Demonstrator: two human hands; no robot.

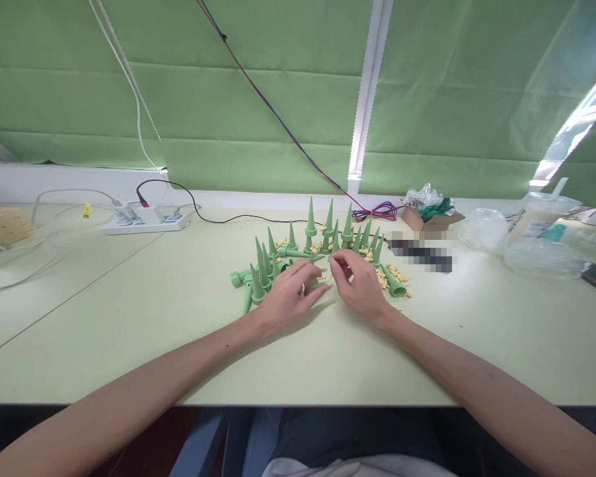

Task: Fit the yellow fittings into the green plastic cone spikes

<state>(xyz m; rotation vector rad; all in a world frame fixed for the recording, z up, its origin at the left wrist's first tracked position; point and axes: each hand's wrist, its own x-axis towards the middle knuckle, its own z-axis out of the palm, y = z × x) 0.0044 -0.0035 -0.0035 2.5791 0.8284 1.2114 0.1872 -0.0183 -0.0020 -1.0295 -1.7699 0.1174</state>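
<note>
Touching left hand [292, 291] (underneath): green cone [316, 283]

two hands [322, 291] (one power strip [144, 220])

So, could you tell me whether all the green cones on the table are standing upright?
No, several green cones stand upright, but others lie on their sides on the table.

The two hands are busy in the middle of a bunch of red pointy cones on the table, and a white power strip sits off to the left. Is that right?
Not quite. The head view shows the pointy cones are green, not red. The rest holds: the left hand and right hand work among them on the table, and the white power strip sits off to the left.
</note>
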